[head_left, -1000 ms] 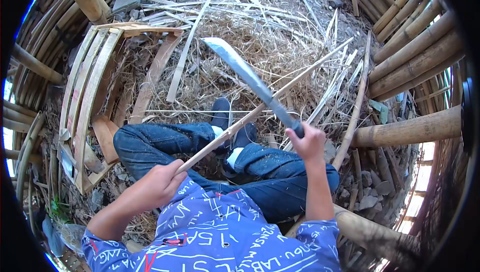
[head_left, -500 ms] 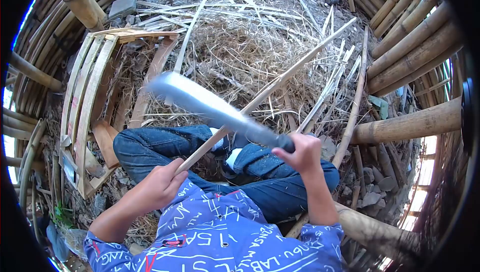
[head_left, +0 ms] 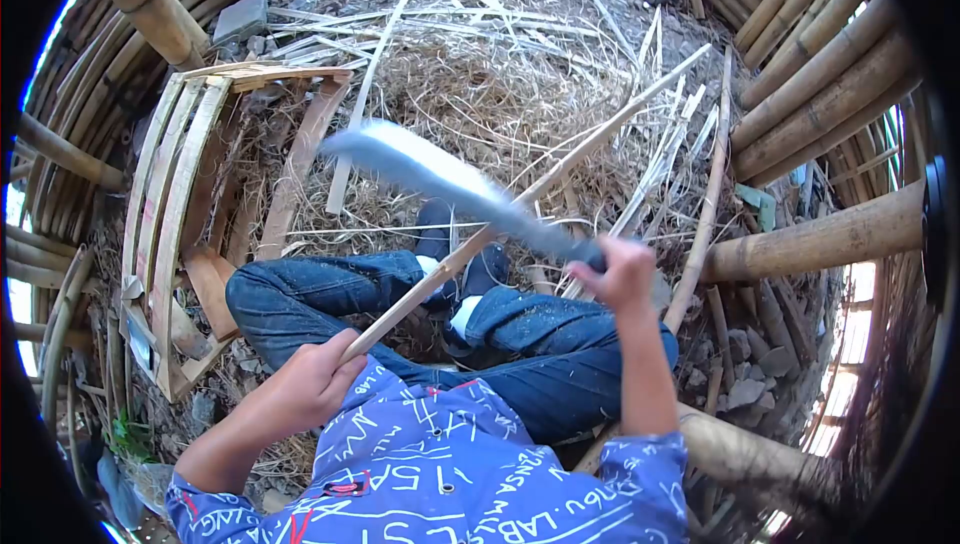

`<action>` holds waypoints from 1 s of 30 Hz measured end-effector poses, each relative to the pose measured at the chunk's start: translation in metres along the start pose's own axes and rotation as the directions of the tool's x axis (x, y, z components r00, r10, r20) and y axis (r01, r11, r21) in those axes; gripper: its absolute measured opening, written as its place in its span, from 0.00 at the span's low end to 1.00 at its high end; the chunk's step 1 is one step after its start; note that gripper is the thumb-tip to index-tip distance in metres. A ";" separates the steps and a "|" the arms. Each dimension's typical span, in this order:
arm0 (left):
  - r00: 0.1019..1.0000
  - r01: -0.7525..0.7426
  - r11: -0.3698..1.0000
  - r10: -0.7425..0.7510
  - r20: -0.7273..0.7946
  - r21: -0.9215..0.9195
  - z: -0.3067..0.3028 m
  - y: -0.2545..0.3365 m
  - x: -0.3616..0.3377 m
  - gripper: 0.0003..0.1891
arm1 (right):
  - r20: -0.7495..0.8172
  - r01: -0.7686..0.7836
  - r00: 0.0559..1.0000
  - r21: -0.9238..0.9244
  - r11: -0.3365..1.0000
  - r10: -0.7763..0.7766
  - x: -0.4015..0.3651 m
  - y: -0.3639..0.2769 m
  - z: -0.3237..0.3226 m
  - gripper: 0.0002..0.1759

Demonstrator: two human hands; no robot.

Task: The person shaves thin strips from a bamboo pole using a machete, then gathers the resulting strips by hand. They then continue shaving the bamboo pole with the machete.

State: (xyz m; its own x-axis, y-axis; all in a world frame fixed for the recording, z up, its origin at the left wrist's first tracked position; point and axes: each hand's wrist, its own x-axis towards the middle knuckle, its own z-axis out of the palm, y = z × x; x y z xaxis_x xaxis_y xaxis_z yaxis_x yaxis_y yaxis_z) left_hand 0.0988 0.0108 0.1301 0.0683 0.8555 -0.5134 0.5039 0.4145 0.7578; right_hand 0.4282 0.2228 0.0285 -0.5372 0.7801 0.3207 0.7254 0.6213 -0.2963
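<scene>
Bright daylight leaks through the side gaps, blown out white at left and lower right; glare whitens the motion-blurred blade (head_left: 425,172), shadows stay soft, and fisheye distortion bends the black-rimmed edges

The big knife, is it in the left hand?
No, the right hand grips the big knife, while the left hand holds the long stick.

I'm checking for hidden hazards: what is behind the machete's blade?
The blade crosses the long wooden strip, covering a short stretch. Dry shavings show around both; what else the blade hides can't be seen.
</scene>
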 end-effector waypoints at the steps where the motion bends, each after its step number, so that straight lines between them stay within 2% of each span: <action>1: 1.000 0.003 1.000 -0.003 0.004 0.028 -0.004 0.003 -0.004 0.09 | -0.067 -0.158 0.984 0.094 0.983 0.165 0.001 0.021 0.007 0.38; 3: 1.000 0.001 1.000 -0.001 0.020 0.022 -0.006 0.008 -0.007 0.08 | -0.083 -0.073 0.994 -0.067 0.995 0.067 0.001 0.056 0.004 0.38; 5: 1.000 0.001 1.000 0.000 0.008 -0.002 -0.007 0.011 -0.006 0.08 | -0.058 -0.100 0.994 -0.088 0.991 0.095 0.004 0.047 0.004 0.38; 7: 0.995 0.082 0.996 -0.084 0.051 0.041 -0.014 0.012 0.002 0.09 | -0.020 -0.191 0.981 -0.029 0.981 0.191 0.004 0.031 0.008 0.38; 9: 0.998 0.040 0.999 -0.041 0.040 0.026 -0.008 0.007 0.005 0.09 | -0.002 -0.222 0.975 -0.054 0.974 0.222 0.000 0.030 0.012 0.38; 11: 1.000 0.023 0.998 -0.024 0.012 0.054 -0.001 -0.001 0.008 0.09 | 0.069 -0.273 0.960 -0.003 0.962 0.272 -0.004 0.029 0.018 0.37; 13: 1.000 0.016 0.998 -0.016 -0.008 0.055 0.005 -0.012 0.007 0.09 | 0.150 -0.247 0.956 -0.042 0.968 0.251 -0.006 0.019 0.022 0.36; 15: 0.999 0.020 0.999 -0.018 -0.039 0.051 0.015 -0.023 0.004 0.10 | 0.228 -0.362 0.913 0.074 0.929 0.338 -0.009 0.010 0.035 0.28; 17: 0.995 0.027 0.999 -0.023 -0.096 0.041 0.026 -0.034 -0.001 0.10 | 0.286 -0.441 0.870 0.085 0.894 0.402 -0.011 0.002 0.051 0.23; 20: 0.980 0.022 0.997 -0.008 -0.199 0.068 0.047 -0.053 -0.009 0.11 | 0.335 -0.458 0.863 0.204 0.865 0.378 -0.012 -0.018 0.067 0.20; 21: 0.969 0.012 0.997 0.006 -0.247 0.070 0.054 -0.060 -0.014 0.11 | 0.339 -0.444 0.870 0.221 0.868 0.358 -0.010 -0.029 0.069 0.20; 23: 0.947 0.061 0.998 -0.051 -0.316 0.022 0.063 -0.072 -0.024 0.09 | 0.387 -0.516 0.833 0.287 0.807 0.395 -0.008 -0.055 0.067 0.20; 25: 0.910 0.005 0.998 0.020 -0.413 0.059 0.067 -0.083 -0.034 0.12 | 0.344 -0.465 0.873 0.375 0.802 0.345 -0.005 -0.075 0.074 0.20; 26: 0.911 0.049 0.999 -0.040 -0.411 0.010 0.064 -0.083 -0.040 0.12 | 0.370 -0.476 0.865 0.397 0.785 0.338 0.002 -0.087 0.068 0.21; 30: 0.878 0.093 0.994 -0.051 -0.476 0.064 0.052 -0.105 -0.050 0.12 | 0.366 -0.425 0.889 0.441 0.790 0.273 0.028 -0.119 0.058 0.26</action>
State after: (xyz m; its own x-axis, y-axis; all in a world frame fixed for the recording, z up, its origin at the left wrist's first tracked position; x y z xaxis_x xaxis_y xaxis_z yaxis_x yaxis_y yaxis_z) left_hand 0.0875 -0.0920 0.0550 -0.3754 0.8776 -0.2981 0.5622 0.4713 0.6796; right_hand 0.3025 0.1751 0.0207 -0.4372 0.8906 -0.1252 0.6116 0.1923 -0.7675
